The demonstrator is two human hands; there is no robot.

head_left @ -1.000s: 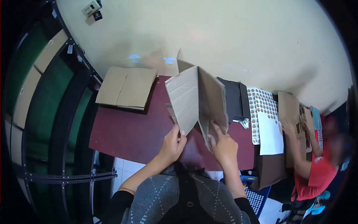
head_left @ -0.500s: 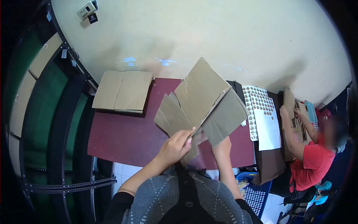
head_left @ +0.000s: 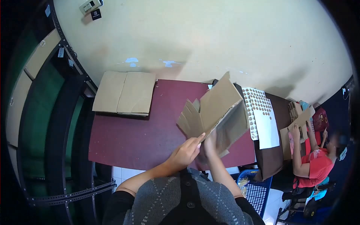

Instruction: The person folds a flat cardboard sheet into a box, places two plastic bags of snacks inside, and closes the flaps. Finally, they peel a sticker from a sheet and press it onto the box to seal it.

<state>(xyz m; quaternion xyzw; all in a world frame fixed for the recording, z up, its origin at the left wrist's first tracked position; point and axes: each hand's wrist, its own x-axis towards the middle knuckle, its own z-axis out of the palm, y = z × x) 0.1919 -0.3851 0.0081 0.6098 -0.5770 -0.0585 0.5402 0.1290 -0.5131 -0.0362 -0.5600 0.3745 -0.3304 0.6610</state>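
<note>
Above the maroon bench, at about two o'clock of its middle, the opened brown corrugated cardboard box is held tilted, flaps splayed. The left hand lies at the box's seven o'clock, its grip pinching the near corner by the edge. The right hand, just beside it toward three o'clock, is blurred and partly behind a panel, so I cannot tell whether its grip is spread or closed.

To handle it well, the left pinch should stay firm but not crush the fluted edge, while the right hand works squarely along a crease. Loose flaps could catch the white sheet of round brown stickers at three o'clock; the flat brown cardboard stack at ten o'clock is well apart.
</note>
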